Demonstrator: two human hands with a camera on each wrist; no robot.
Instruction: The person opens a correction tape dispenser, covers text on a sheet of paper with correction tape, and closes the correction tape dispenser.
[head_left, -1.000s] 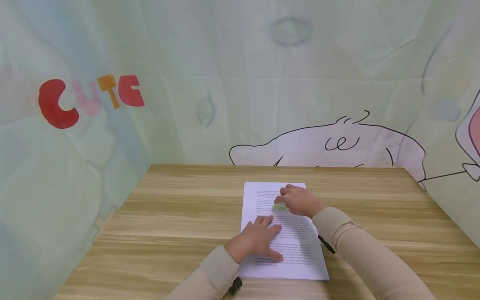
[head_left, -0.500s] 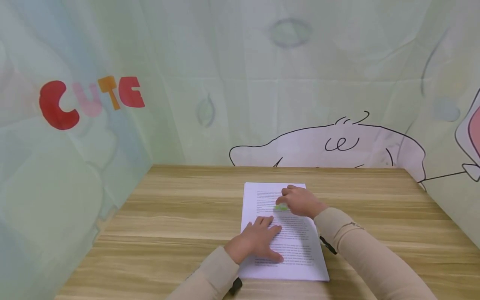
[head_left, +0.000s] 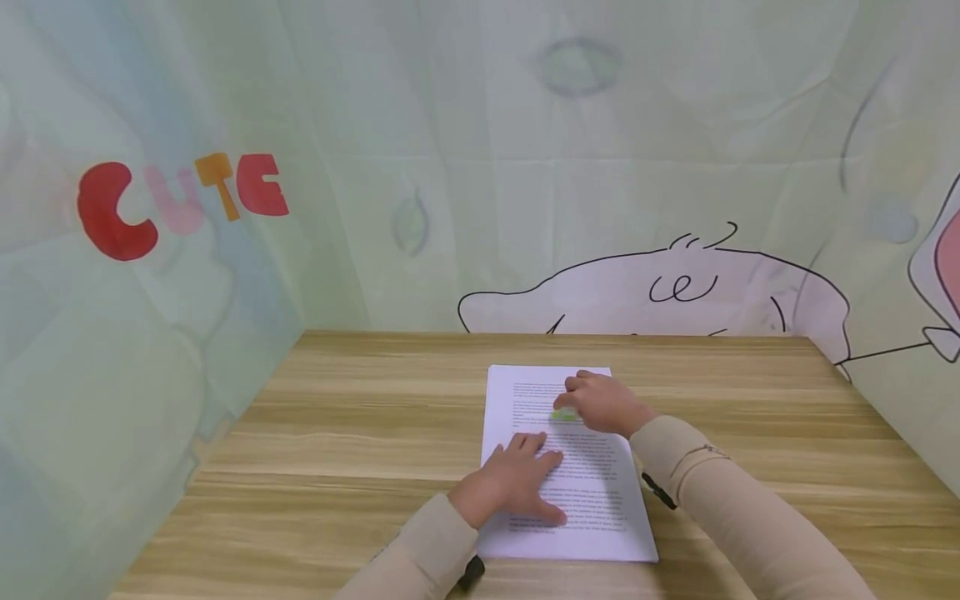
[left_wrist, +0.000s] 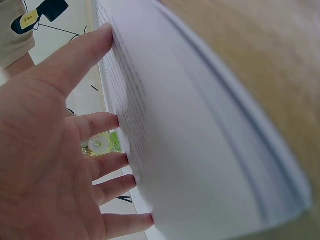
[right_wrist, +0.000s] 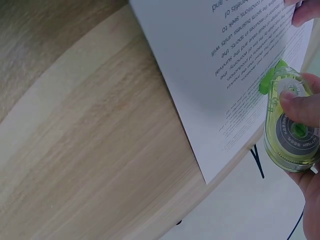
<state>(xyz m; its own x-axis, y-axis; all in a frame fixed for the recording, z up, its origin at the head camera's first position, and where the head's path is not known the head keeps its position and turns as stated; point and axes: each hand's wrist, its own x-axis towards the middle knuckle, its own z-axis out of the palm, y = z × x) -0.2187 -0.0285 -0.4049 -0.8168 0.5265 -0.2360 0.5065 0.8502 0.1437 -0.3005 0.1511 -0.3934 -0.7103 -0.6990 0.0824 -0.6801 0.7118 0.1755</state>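
A stack of printed paper (head_left: 555, 546) lies on the wooden table. My left hand (head_left: 513, 479) rests on the lower left part of the top sheet, fingers spread; the left wrist view shows its fingertips (left_wrist: 131, 180) touching the page. Higher up the sheet, my right hand (head_left: 603, 404) grips a clear green correction tape dispenser (right_wrist: 292, 135) between thumb and fingers. In the right wrist view its green tip part (right_wrist: 268, 81) is at the printed lines. The head view shows only a small green bit of the dispenser, the rest being hidden by the hand.
The table (head_left: 360, 417) has wood grain and extends around the paper on every side. Behind it hangs a pale printed curtain (head_left: 360, 208) with cartoon drawings and coloured letters. A dark wrist device (head_left: 658, 492) shows under the right sleeve.
My right hand has slid slightly to the right along the page with the correction tape dispenser. The left hand and the paper stay in place.
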